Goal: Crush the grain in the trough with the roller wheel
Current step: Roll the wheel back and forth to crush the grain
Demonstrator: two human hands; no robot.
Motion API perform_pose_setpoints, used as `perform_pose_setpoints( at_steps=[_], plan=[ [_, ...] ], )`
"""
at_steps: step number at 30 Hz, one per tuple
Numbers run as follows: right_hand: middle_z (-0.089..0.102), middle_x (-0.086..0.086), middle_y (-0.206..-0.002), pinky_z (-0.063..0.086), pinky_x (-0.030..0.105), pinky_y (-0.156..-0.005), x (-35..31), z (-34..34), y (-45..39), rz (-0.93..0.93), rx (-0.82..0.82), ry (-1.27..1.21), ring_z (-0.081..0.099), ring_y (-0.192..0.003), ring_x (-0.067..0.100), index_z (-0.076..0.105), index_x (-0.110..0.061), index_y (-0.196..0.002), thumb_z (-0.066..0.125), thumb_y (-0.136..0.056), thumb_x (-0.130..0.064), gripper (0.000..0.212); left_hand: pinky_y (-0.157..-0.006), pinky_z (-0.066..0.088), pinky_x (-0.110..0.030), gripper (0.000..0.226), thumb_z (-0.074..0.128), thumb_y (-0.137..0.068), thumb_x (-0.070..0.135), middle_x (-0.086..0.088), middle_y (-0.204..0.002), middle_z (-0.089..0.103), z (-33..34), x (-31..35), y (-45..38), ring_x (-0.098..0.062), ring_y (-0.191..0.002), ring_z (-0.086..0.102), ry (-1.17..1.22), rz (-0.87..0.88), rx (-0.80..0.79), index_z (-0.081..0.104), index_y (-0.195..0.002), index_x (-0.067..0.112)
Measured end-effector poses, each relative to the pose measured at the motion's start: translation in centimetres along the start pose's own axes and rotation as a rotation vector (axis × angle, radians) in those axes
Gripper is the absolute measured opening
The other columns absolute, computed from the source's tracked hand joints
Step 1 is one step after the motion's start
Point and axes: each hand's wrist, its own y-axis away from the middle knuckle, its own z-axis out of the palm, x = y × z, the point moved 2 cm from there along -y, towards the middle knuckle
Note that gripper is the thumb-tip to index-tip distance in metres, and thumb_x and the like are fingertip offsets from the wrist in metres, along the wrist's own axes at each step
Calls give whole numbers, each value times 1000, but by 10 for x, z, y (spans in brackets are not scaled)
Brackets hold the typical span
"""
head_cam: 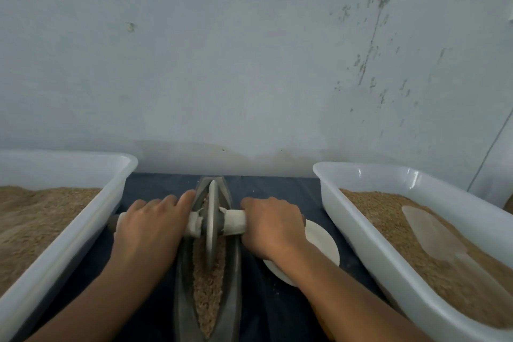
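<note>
Dark metal, the roller wheel [212, 223] stands upright in the trough [234, 272] at lower centre, on the grain [208, 286]. It looks heavy and stiff. The left hand [150, 226] and right hand [270, 226] each wrap a cloth-bound axle handle [235, 222], the sensible place to hold.

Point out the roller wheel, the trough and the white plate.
roller wheel [212, 226]: head view, on the disc's flat face.
trough [235, 266]: head view, on its dark right wall.
white plate [323, 244]: head view, on its bare surface.
</note>
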Motion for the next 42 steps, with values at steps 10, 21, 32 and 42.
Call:
perform_pose_setpoints(
  at_steps=[10,21,32,42],
  plan=[
    [60,-6,-86,9,31,-51,-12,-15,54,-32,230,-17,38,-64,19,42,-27,-92,68,-81,-27,28,-94,41,-33,92,68,-82,34,6,-124,52,-24,10,40,-16,-112,55,-32,-13,-30,12,-153,24],
    [64,-1,-89,27,36,-62,-20,-23,54,-80,255,96,42,-68,21,51,-20,-100,68,-84,-27,25,-90,43,-37,72,68,-82,33,6,-116,59,-21,4,40,-19,-107,58,120,-37,-60,32,-144,29],
    [61,-5,-76,40,29,-55,1,-12,-19,-47,-194,47,55,-63,16,64,-29,-94,64,-74,-33,19,-71,46,-34,58,62,-89,27,7,-104,65,-1,-4,-8,-18,-88,66,43,-24,-93,33,-138,34],
    [70,-3,-73,45,29,-57,11,-5,-60,-32,-444,-58,66,-66,18,70,-25,-80,74,-67,-39,20,-66,47,-37,44,62,-89,24,4,-105,66,9,-9,-34,-26,-91,67,-1,-62,-89,44,-128,35]
  ],
)
